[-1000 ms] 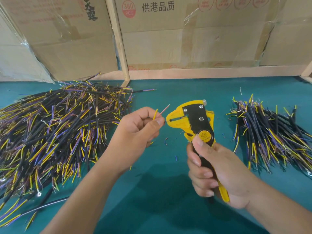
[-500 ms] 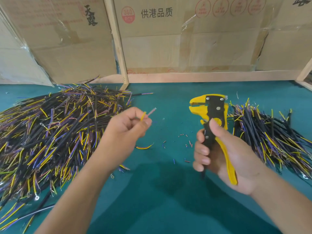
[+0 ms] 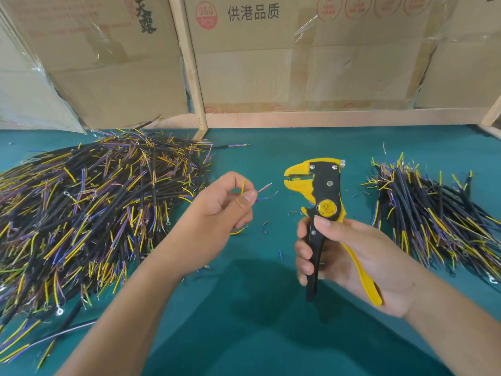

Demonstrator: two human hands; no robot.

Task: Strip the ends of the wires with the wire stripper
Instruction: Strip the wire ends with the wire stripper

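Pinching thin wires (image 3: 264, 187) in the left hand (image 3: 217, 215), ends pointing right toward the stripper (image 3: 320, 191), right hand (image 3: 352, 256) wrapping its handles, mouth gaping, ready for feeding.

I have one head-worn wide-angle view, looking forward and down over the green tabletop (image 3: 244, 335), close above both hands, facing cardboard boxes (image 3: 271, 63) at the back.

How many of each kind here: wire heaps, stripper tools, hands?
Heaps of black-sheathed multicolour wires: 2, large left heap, smaller right heap
Yellow-and-black wire stripper: 1
Hands: 2, left hand, right hand
Total: 5
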